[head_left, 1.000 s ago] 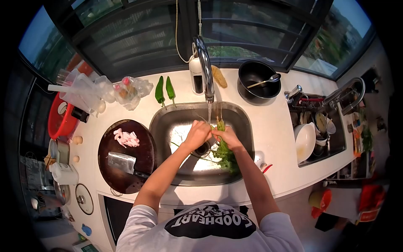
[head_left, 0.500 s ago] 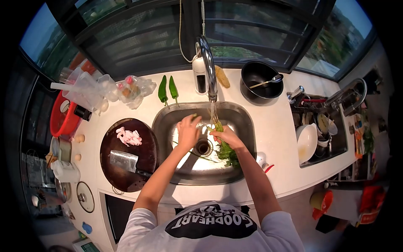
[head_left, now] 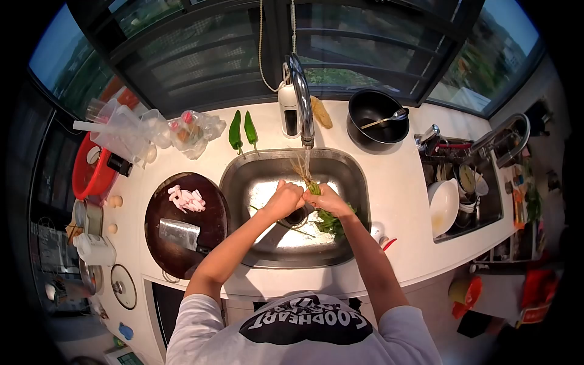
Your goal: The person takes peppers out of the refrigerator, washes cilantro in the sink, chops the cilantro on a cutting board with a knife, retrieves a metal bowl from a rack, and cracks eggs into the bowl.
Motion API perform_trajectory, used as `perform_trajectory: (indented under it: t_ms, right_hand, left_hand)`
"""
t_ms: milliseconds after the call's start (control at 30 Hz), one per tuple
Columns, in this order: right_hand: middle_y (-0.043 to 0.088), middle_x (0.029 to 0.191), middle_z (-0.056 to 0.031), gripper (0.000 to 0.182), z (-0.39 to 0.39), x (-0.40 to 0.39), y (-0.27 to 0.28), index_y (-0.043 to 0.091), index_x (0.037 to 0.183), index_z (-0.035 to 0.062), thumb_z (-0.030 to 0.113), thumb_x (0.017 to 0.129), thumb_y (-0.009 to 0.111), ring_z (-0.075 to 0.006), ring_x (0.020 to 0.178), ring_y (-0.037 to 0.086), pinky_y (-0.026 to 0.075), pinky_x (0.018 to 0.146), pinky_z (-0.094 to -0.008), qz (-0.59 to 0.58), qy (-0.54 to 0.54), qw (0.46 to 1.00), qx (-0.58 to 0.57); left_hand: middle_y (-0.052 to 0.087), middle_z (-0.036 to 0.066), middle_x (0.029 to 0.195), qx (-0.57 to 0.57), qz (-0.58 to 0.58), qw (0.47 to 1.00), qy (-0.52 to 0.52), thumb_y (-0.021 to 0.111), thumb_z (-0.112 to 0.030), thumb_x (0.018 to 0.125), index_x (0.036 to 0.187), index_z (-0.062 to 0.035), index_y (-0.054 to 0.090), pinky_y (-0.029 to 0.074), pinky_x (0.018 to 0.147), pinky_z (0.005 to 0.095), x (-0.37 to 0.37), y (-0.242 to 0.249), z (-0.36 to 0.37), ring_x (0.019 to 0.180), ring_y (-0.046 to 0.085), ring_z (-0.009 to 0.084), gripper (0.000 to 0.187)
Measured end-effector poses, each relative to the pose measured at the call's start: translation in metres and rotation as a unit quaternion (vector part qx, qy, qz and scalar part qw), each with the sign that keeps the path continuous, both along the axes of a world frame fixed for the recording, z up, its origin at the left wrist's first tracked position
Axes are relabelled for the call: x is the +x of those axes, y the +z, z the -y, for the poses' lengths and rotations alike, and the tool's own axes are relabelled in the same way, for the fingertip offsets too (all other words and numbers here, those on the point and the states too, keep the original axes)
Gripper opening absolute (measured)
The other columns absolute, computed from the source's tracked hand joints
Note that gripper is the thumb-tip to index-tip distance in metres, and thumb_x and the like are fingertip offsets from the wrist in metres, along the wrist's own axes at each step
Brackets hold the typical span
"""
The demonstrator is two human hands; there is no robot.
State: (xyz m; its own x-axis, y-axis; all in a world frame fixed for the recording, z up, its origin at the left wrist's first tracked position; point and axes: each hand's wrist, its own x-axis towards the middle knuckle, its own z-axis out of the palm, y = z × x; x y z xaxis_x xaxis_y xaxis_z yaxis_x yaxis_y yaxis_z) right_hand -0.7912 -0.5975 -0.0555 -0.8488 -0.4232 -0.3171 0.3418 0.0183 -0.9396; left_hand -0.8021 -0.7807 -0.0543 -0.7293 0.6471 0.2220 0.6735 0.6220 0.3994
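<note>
Two Hands Meet on Leafy Greens (head_left: 329,224) Over a Sink (head_left: 355,176)

The white surface (head_left: 398,207) carries the sink, and to its left a round chopping board (head_left: 210,220) with a cleaver (head_left: 178,234). The faucet (head_left: 302,91) stands above the sink. The greens are in the sink area, their roots near the faucet's mouth. The right hand (head_left: 330,200) has its fingers closed around the stems. The left hand (head_left: 286,199) touches beside it, fingers bent; I cannot tell what they grip.

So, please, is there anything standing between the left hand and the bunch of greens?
Nothing visible does: the left hand is right at the stems of the greens, over the sink, close beside the right hand, which grips them.
</note>
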Motion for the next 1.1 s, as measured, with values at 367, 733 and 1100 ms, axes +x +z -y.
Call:
perform_trajectory:
  t_ms: [367, 733, 1100]
  right_hand:
    - [0.051, 0.060, 0.0016, 0.017, 0.003, -0.001, -0.023, 0.060, 0.076, 0.0014, 0.016, 0.083, 0.060, -0.0069, 0.053, 0.045, 0.035, 0.049, -0.0239, -0.043, -0.068, 0.993, 0.088]
    - [0.064, 0.085, -0.0238, 0.031, 0.011, -0.015, -0.026, 0.065, 0.086, -0.0006, 0.027, 0.074, 0.059, -0.0379, 0.085, 0.062, 0.049, 0.076, -0.0446, -0.145, 0.051, 0.894, 0.422]
    - [0.064, 0.086, -0.0210, 0.024, 0.015, 0.001, -0.018, 0.065, 0.083, 0.0009, 0.023, 0.076, 0.058, -0.0360, 0.082, 0.063, 0.050, 0.074, -0.0442, -0.181, 0.059, 0.842, 0.505]
  left_hand:
    - [0.056, 0.008, 0.068, 0.187, 0.404, 0.867, 0.225, 0.046, -0.022, 0.086, 0.074, -0.0023, 0.058, 0.039, 0.068, 0.0300, 0.003, -0.048, 0.024, 0.069, 0.054, 0.0186, 0.026]
    - [0.057, 0.004, 0.092, -0.019, -0.169, 0.984, 0.049, 0.061, -0.011, 0.074, 0.095, -0.0082, 0.060, 0.035, 0.083, 0.0373, 0.002, 0.023, -0.003, 0.096, 0.051, 0.0211, 0.021]
    - [0.057, 0.010, 0.063, -0.096, -0.099, 0.989, -0.048, 0.063, -0.018, 0.069, 0.070, -0.0042, 0.059, 0.042, 0.069, 0.0373, -0.005, -0.001, -0.003, 0.066, 0.057, 0.0246, 0.015]
